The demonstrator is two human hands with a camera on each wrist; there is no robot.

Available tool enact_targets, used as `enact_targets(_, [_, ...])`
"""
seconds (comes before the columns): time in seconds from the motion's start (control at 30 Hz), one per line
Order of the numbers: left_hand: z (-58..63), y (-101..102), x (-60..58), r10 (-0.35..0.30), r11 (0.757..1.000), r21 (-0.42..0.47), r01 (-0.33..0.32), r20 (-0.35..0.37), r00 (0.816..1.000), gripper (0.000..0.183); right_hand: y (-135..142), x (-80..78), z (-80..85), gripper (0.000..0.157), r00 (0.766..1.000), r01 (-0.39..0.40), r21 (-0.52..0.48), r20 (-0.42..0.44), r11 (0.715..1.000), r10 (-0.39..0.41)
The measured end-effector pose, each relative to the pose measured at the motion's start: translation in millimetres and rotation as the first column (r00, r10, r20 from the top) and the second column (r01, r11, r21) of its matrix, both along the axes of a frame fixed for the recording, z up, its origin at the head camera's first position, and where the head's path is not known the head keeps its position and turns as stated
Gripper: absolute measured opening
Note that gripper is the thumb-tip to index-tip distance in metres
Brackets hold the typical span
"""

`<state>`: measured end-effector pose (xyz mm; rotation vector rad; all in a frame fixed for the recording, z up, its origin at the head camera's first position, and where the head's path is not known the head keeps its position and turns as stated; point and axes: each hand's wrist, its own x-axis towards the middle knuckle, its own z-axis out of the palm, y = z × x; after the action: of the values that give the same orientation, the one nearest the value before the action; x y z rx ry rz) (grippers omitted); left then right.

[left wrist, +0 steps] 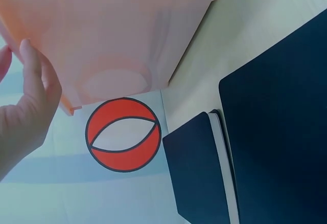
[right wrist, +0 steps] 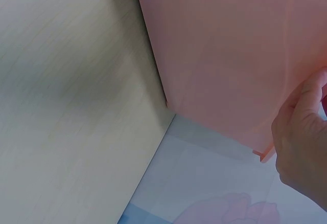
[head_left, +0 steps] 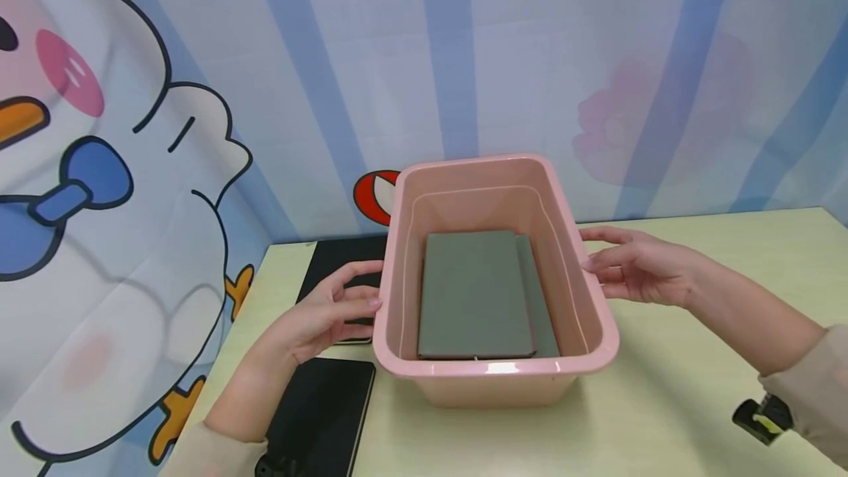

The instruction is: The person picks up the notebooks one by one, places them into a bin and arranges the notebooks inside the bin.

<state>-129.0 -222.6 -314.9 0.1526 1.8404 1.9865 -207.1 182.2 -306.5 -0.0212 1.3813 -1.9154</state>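
Note:
A pink plastic bin (head_left: 497, 366) stands on the table, its rim facing up. Inside lie two grey-green hardcover notebooks: the upper notebook (head_left: 473, 293) overlaps the lower notebook (head_left: 539, 300), which shows along the right. On the bin's left side my left hand (head_left: 331, 311) holds the rim, thumb at its edge and fingertips partly hidden beneath it. My right hand (head_left: 639, 265) holds the opposite rim the same way. Both wrist views show the fingers against the outside of the bin, under the rim.
Left of the bin lie a black notebook (head_left: 324, 411) near the front and another black notebook (left wrist: 196, 168) farther back, partly behind my left hand. A printed cloth backdrop (head_left: 517, 57) hangs at the table's rear edge. Pale tabletop (head_left: 729, 271) extends to the right.

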Motion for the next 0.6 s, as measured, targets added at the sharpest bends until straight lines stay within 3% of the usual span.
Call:
enact_targets(0.2, [-1.8,-5,-3.0,0.035,0.999,-0.037,-0.036,-0.002,0.999,0.058,0,-1.1,4.4,0.065,1.000,-0.020,0.032,0.003,0.999,0.020])
enact_targets(0.6, [-9.8,-25,-7.5,0.121,0.979,-0.162,-0.121,-0.011,0.993,0.055,-1,-0.9,8.9,0.062,0.999,-0.036,0.137,-0.005,0.990,0.037])
